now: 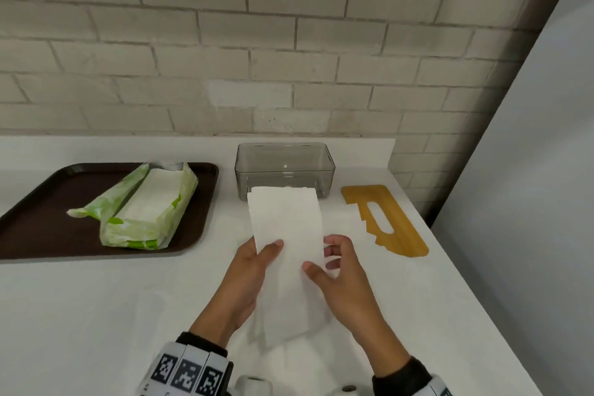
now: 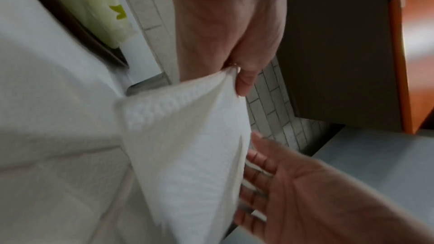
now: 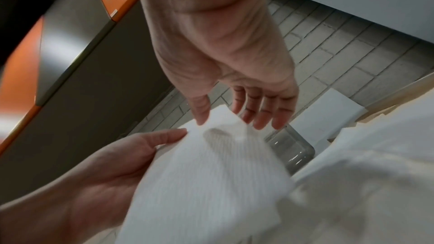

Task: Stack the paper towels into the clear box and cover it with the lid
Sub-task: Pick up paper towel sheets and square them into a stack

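Overall, 2 hands, 1 towel (image 1: 287,235), 1 box (image 1: 284,167)

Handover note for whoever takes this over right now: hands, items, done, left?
Left hand: pinches the folded paper towel held above the counter.
Right hand: fingers relaxed at the towel's right edge, thumb on it.
Clear box: empty, just beyond the towel.
Towel pack: open, on the brown tray.
Yellow lid: right of the box.
Done: nothing boxed. Left: stack towels, fit lid.
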A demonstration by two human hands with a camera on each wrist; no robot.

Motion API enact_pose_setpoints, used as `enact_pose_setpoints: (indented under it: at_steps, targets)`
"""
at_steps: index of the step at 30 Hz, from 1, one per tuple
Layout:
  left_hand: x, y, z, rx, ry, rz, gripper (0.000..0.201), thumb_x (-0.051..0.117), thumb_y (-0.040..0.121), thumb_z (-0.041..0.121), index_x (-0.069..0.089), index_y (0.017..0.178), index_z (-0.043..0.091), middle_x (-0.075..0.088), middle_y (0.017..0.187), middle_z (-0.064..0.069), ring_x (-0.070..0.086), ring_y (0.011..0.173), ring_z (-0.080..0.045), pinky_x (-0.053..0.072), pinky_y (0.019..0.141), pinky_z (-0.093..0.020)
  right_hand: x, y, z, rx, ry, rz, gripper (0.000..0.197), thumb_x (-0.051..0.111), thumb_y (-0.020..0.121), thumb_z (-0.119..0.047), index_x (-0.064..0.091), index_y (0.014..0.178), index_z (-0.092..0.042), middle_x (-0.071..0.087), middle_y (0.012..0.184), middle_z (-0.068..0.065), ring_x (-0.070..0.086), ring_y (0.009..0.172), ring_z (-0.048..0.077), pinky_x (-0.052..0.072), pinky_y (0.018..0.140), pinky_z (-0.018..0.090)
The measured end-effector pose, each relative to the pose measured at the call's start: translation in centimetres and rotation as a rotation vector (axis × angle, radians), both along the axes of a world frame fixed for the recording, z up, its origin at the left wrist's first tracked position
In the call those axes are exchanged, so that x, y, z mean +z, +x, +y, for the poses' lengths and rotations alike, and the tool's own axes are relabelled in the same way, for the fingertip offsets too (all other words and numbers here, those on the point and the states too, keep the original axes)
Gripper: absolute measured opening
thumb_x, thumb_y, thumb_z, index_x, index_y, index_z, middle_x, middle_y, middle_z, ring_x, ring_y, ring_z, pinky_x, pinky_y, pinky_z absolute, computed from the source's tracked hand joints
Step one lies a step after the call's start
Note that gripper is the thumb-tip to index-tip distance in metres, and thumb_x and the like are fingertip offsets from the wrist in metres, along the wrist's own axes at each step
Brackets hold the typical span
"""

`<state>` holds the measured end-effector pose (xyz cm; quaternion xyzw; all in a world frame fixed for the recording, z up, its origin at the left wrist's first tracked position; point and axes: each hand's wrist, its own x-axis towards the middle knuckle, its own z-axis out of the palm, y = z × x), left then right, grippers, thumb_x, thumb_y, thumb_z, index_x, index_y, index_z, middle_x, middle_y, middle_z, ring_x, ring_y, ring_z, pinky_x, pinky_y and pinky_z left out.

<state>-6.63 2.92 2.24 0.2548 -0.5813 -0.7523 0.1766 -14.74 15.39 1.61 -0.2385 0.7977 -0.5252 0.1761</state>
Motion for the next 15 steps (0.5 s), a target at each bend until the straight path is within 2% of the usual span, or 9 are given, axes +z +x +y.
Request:
enact_pose_setpoints:
  at_steps: [2,4,6,8,9,12,15]
  targets:
    - [0.4,-0.1,0.7,0.016,-0.143,0.015,0.013,0.053,0.095,0.024,0.062,0.101,0.030,0.074,0.094,0.009,0.071,0.085,-0.012,0.057,0.071,-0.025,0.9,-1.2,0.0,0.080,-0.114,-0.107,0.042,0.066,0.085,-0.025,0.042,0.119,-0.033,0.055,0.113,-0.015,0.054,0.104,0.006,0.048,0.087,0.022]
    - [0.9,-0.5,1.4,0.103,-0.277,0.047,0.014,0.057,0.092,0.024,0.062,0.104,0.028,0.072,0.100,0.007,0.069,0.089,-0.014,0.056,0.075,-0.025,1.7,-1.9,0.0,0.127,-0.254,-0.140,0.032,0.064,0.087,-0.016,0.050,0.110,-0.035,0.063,0.110,-0.012,0.061,0.103,0.006,0.052,0.090,0.027]
    - [1.4,-1.0,1.9,0.220,-0.378,0.103,0.019,0.063,0.088,0.023,0.060,0.105,0.030,0.069,0.102,0.009,0.067,0.092,-0.011,0.056,0.078,-0.023,2.4,-2.3,0.0,0.112,-0.366,-0.049,0.028,0.061,0.089,-0.012,0.052,0.098,-0.037,0.065,0.103,-0.015,0.064,0.095,0.002,0.054,0.086,0.025]
    - [1.5,-1.4,2.4,0.292,-0.419,0.176,0.023,0.064,0.086,0.019,0.059,0.101,0.035,0.068,0.097,0.017,0.067,0.087,-0.003,0.054,0.071,-0.013,2.6,-2.3,0.0,0.106,-0.452,0.029,0.024,0.058,0.091,-0.014,0.050,0.095,-0.036,0.064,0.099,-0.015,0.063,0.090,-0.002,0.054,0.079,0.020]
    - [1.5,-1.7,2.5,0.308,-0.412,0.204,0.024,0.064,0.086,0.018,0.059,0.103,0.034,0.068,0.097,0.017,0.067,0.087,-0.001,0.053,0.070,-0.012,2.4,-2.3,0.0,0.107,-0.482,0.042,0.023,0.057,0.092,-0.015,0.049,0.096,-0.035,0.063,0.098,-0.014,0.063,0.089,-0.003,0.054,0.075,0.018]
    - [0.2,-2.4,2.8,0.304,-0.328,0.208,0.030,0.064,0.087,0.015,0.057,0.114,0.025,0.069,0.105,0.006,0.067,0.096,-0.008,0.054,0.075,-0.020,0.9,-2.4,-0.3,0.119,-0.453,-0.014,0.027,0.053,0.094,-0.014,0.041,0.105,-0.035,0.057,0.103,-0.015,0.060,0.092,-0.001,0.050,0.067,0.011]
    - [-1.1,-2.9,3.0,0.296,-0.304,0.148,0.031,0.063,0.089,0.014,0.053,0.110,0.034,0.065,0.111,0.005,0.063,0.104,-0.013,0.053,0.084,-0.026,-0.3,-2.4,-0.7,0.112,-0.357,-0.062,0.032,0.052,0.094,-0.016,0.032,0.113,-0.033,0.052,0.106,-0.012,0.056,0.100,0.005,0.048,0.066,0.011]
